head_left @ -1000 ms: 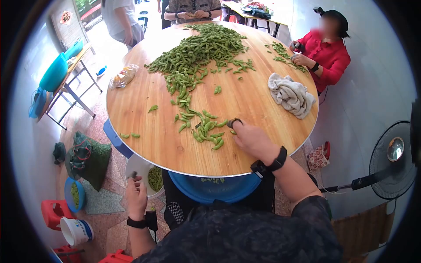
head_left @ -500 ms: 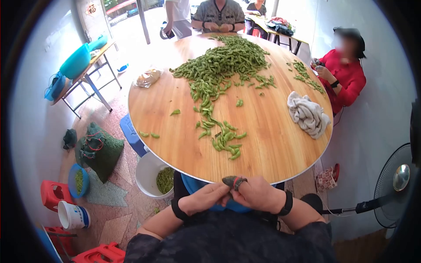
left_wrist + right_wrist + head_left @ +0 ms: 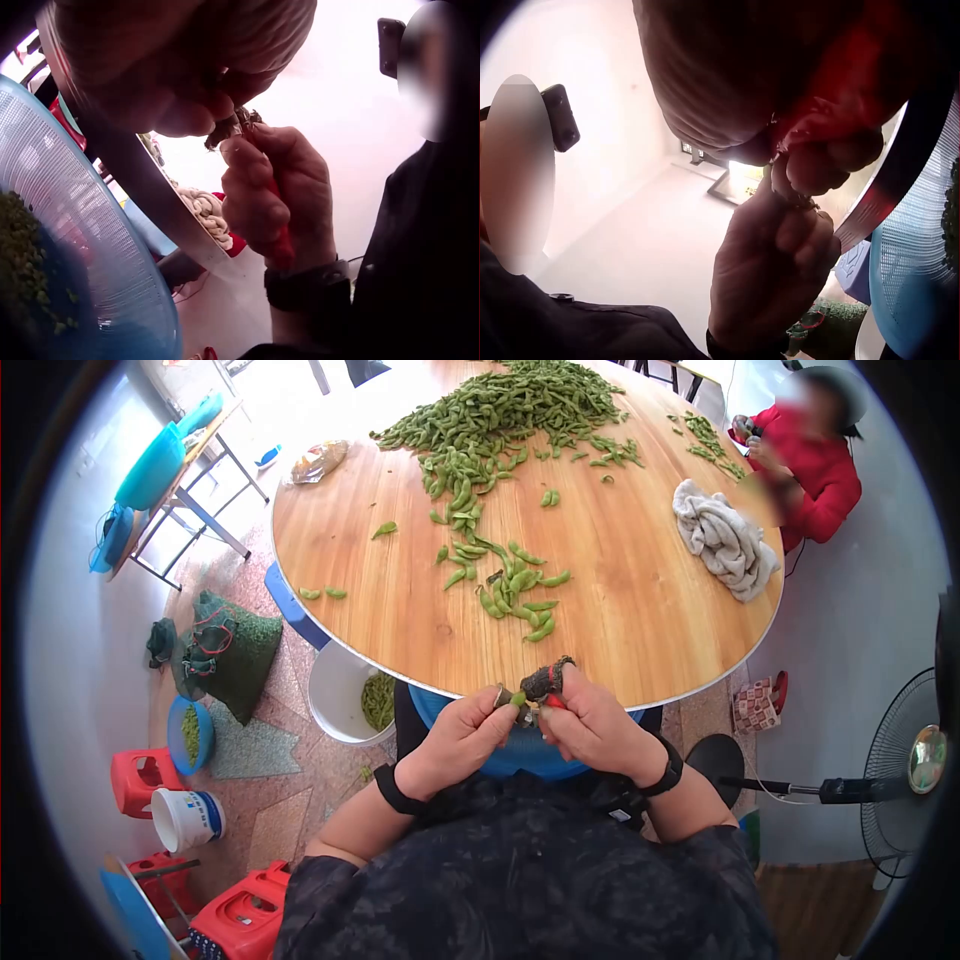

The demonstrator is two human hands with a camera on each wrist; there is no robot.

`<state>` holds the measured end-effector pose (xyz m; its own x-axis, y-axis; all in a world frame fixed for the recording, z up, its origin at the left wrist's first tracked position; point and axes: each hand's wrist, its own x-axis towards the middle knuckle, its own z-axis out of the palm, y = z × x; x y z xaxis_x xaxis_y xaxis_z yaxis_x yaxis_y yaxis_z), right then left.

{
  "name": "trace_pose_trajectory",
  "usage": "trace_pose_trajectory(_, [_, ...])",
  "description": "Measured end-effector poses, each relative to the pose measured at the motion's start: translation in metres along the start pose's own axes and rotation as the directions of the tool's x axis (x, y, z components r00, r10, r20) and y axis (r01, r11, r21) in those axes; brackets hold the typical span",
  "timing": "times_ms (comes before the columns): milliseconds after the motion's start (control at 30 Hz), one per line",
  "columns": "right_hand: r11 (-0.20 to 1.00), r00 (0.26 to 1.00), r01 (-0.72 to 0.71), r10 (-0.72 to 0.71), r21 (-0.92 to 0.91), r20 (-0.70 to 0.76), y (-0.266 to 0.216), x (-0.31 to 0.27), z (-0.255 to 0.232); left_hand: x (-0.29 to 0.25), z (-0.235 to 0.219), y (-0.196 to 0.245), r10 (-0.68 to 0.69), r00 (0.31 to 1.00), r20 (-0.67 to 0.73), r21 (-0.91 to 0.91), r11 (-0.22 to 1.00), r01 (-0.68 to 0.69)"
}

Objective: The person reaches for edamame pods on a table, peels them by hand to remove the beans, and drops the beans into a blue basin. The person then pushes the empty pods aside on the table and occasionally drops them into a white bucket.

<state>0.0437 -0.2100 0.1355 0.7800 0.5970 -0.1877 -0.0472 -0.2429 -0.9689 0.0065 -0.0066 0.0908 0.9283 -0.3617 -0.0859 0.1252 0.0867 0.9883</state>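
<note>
Over the table's near edge my two hands meet. My left hand pinches a green bean pod between thumb and fingertips. Facing it, my right hand has its fingers curled round a narrow red thing, its kind hidden in the grip; in the left wrist view this red thing runs down along the palm. A dark cover wraps a digit of the right hand at the meeting point. Beneath the hands stands a blue basin, with green beans inside it in the left wrist view.
On the round wooden table lie a pod heap, a small near cluster and a towel. A white bucket stands left of the basin, a fan at right. A person in red sits far right.
My right hand has come back from the near pods on the table to meet the left hand, which rose from beside the white bucket. Both now work together above the basin.
</note>
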Motion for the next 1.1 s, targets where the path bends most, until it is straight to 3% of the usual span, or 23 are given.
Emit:
trace_pose_trajectory(167, [0.997,0.999,0.045,-0.044,-0.063,0.027,0.005,0.0,0.002,-0.002,0.004,-0.003,0.111,0.993,-0.039,0.18,0.978,-0.102])
trace_pose_trajectory(233, [0.994,0.999,0.04,-0.036,-0.1,0.039,0.006,0.001,0.003,-0.003,0.002,-0.001,0.166,0.986,-0.026,0.394,0.908,-0.143])
trace_pose_trajectory(267, [0.994,0.999,0.04,-0.036,-0.099,0.04,0.01,0.002,0.004,-0.003,0.003,0.0,0.165,0.986,-0.027,0.393,0.908,-0.142])
trace_pose_trajectory(333, [0.953,0.984,0.172,-0.178,-0.248,-0.003,0.02,0.004,0.006,-0.003,0.004,0.002,0.389,0.921,0.009,0.6,0.735,-0.316])
trace_pose_trajectory(367, [0.954,0.985,0.169,-0.175,-0.246,-0.003,0.022,0.002,0.006,-0.003,0.005,0.006,0.386,0.922,0.009,0.599,0.737,-0.314])
trace_pose_trajectory(433, [0.958,0.988,0.156,-0.156,-0.241,0.021,0.016,0.001,0.006,0.0,0.007,0.015,0.552,0.825,0.121,0.786,0.454,-0.419])
trace_pose_trajectory(567, [0.941,0.982,0.184,-0.189,-0.285,0.012,0.021,0.0,0.009,-0.001,0.007,0.011,0.559,0.812,0.168,0.818,0.381,-0.431])
trace_pose_trajectory(633, [0.92,0.968,0.241,-0.252,-0.31,0.005,0.025,-0.001,0.012,-0.003,0.004,0.003,0.379,0.922,0.079,0.63,0.698,-0.341])
trace_pose_trajectory(667, [0.921,0.969,0.238,-0.249,-0.309,0.006,0.024,-0.001,0.014,-0.004,0.002,0.0,0.377,0.923,0.077,0.629,0.7,-0.338])
trace_pose_trajectory(700, [0.893,0.944,0.309,-0.33,-0.328,-0.012,0.022,-0.002,0.016,-0.004,0.003,0.005,0.023,0.999,0.032,0.019,1.0,-0.023])
trace_pose_trajectory(733, [0.858,0.911,0.379,-0.413,-0.346,-0.027,0.021,-0.002,0.018,-0.003,0.002,0.008,-0.282,0.935,0.215,-0.572,0.74,0.355])
trace_pose_trajectory(767, [0.857,0.91,0.383,-0.415,-0.345,-0.022,0.021,0.0,0.015,-0.001,0.0,0.008,-0.281,0.937,0.209,-0.573,0.741,0.35])
trace_pose_trajectory(833, [0.608,0.858,0.469,-0.486,-0.641,0.166,0.021,0.001,0.006,0.004,0.001,0.003,-0.292,0.914,0.282,-0.628,0.664,0.406])
trace_pose_trajectory(900, [0.631,0.877,0.435,-0.46,-0.643,0.142,0.021,0.001,-0.001,0.006,0.005,-0.01,-0.331,0.918,0.218,-0.564,0.725,0.395])
trace_pose_trajectory(933, [0.653,0.893,0.405,-0.434,-0.64,0.121,0.022,0.0,-0.004,0.006,0.008,-0.014,-0.151,0.985,0.081,-0.188,0.968,0.164])
trace_pose_trajectory(967, [0.653,0.895,0.398,-0.43,-0.644,0.117,0.023,-0.002,-0.008,0.006,0.01,-0.016,0.082,0.996,0.033,0.247,0.965,-0.088])
trace_pose_trajectory(1000, [0.795,0.933,0.347,-0.349,-0.498,0.093,0.025,-0.004,-0.012,0.005,0.012,-0.011,0.197,0.979,0.045,0.379,0.904,-0.199])
trace_pose_trajectory(1033, [0.901,0.961,0.277,-0.264,-0.334,0.086,0.026,-0.004,-0.014,0.005,0.014,-0.011,0.199,0.979,0.047,0.375,0.905,-0.201])
trace_pose_trajectory(1100, [0.883,0.955,0.294,-0.29,-0.365,0.067,0.031,-0.005,-0.011,0.004,0.017,-0.01,0.178,0.984,0.018,0.361,0.917,-0.173])
